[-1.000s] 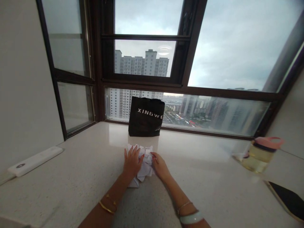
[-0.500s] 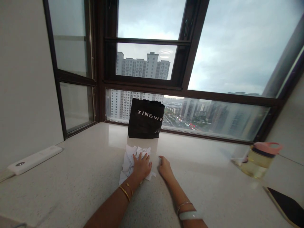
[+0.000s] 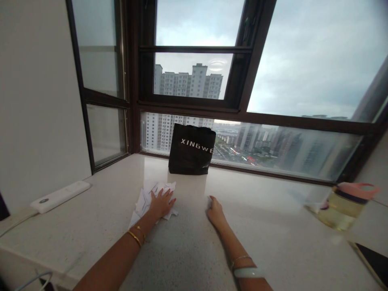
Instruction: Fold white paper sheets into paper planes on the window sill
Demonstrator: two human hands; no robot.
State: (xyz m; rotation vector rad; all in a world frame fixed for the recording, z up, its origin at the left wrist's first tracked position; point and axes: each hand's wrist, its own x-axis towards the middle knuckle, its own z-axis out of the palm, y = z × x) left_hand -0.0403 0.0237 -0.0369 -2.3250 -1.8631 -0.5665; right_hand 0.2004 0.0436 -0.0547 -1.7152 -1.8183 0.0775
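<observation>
My left hand point(image 3: 161, 205) lies with its fingers spread over a heap of torn white paper point(image 3: 144, 201) on the pale speckled counter. Part of the heap is hidden beneath that palm. My right hand point(image 3: 216, 212) rests on the counter to the right, apart from the paper, its fingers curled in and the index finger and thumb toward the window. Whatever those fingers hold, if anything, is too small to make out. Behind both hands stands a black bag point(image 3: 191, 155) with white lettering, upright by the window.
On the left sits a white power strip point(image 3: 62, 196) with a cable. A pink-lidded bottle of yellowish liquid point(image 3: 344, 210) stands at the right, with a dark flat device point(image 3: 372, 258) nearer me. Brown window frames point(image 3: 194, 109) border the counter's far side.
My left hand has slid to the left, carrying the paper heap along and away from my right hand. The right hand stays curled in about the same place; the view has shifted slightly.
</observation>
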